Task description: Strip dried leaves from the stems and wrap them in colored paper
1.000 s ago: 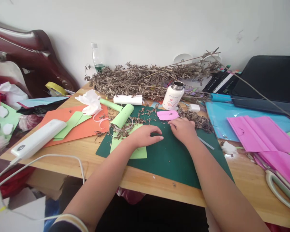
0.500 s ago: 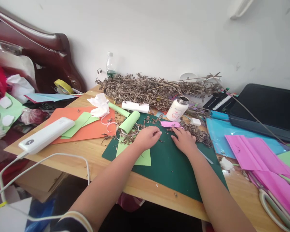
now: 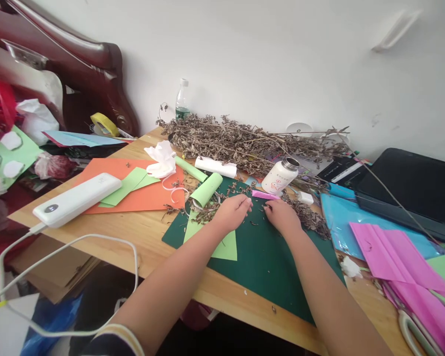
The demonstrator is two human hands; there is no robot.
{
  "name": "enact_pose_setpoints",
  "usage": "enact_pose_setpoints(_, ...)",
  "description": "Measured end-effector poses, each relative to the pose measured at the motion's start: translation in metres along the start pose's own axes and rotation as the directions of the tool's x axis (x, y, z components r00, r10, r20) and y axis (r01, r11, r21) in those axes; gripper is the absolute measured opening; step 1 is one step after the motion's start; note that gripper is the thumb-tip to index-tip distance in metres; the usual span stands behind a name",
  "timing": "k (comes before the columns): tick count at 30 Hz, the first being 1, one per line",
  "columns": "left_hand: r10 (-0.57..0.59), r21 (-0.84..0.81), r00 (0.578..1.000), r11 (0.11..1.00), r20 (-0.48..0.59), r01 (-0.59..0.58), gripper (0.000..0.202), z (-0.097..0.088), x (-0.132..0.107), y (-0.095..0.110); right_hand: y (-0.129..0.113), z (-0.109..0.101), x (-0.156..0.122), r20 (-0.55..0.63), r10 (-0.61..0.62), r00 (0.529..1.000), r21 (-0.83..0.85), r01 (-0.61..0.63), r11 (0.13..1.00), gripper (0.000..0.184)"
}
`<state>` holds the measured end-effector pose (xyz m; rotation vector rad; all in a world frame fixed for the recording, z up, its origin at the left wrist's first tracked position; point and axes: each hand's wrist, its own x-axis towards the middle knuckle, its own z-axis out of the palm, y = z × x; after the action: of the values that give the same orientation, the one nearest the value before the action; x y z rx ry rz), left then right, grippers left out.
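Observation:
Over the green cutting mat [image 3: 259,267], my left hand [image 3: 232,212] has its fingers curled closed; whether anything is in them is hidden. My right hand [image 3: 284,217] is closed too, thumb and fingertips together near dark dried bits, and I cannot make out what it holds. Just behind the right hand lies a narrow pink paper strip [image 3: 264,195]. Crumbled dried leaves [image 3: 311,217] are heaped to its right. A green paper roll [image 3: 206,190] rests left of my left hand, and a light green sheet [image 3: 211,244] lies partly under that forearm.
An open white flask [image 3: 279,177] stands behind my hands, before a long pile of dried plants [image 3: 225,141]. To the left are a white power bank [image 3: 77,199] with its cable and orange paper [image 3: 96,173]. Pink paper [image 3: 381,252] and scissors [image 3: 411,329] lie right.
My right hand's fingers have drawn in from the pink strip and curled closed. My left hand stays curled beside it. The whole view has shifted a little.

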<state>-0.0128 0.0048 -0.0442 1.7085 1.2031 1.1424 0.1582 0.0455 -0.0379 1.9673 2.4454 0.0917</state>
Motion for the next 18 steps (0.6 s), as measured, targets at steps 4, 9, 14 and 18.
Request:
enact_pose_setpoints(4,-0.125,-0.255,0.990,0.962,-0.071,0.103,0.029,0.003,0.004,-0.007,-0.004,-0.004,-0.005,0.039,-0.096,0.995,0.094,0.092,0.991,0.025)
enact_pose_setpoints(9,-0.151,-0.425,0.975,0.903,-0.162,0.069,0.028,0.003,0.005,-0.005,-0.020,-0.008,-0.023,0.045,-0.202,0.978,0.220,0.188,0.957,0.027)
enact_pose_setpoints(14,-0.123,-0.364,0.978,0.930,-0.168,0.055,0.031,0.004,0.004,-0.005,-0.029,-0.005,-0.034,0.049,-0.275,0.960,0.263,0.253,0.931,0.023)
enact_pose_setpoints(18,-0.112,-0.322,0.984,0.945,-0.138,0.062,0.031,0.006,0.002,-0.007,-0.023,-0.007,-0.037,0.065,-0.361,0.930,0.266,0.332,0.905,0.022)
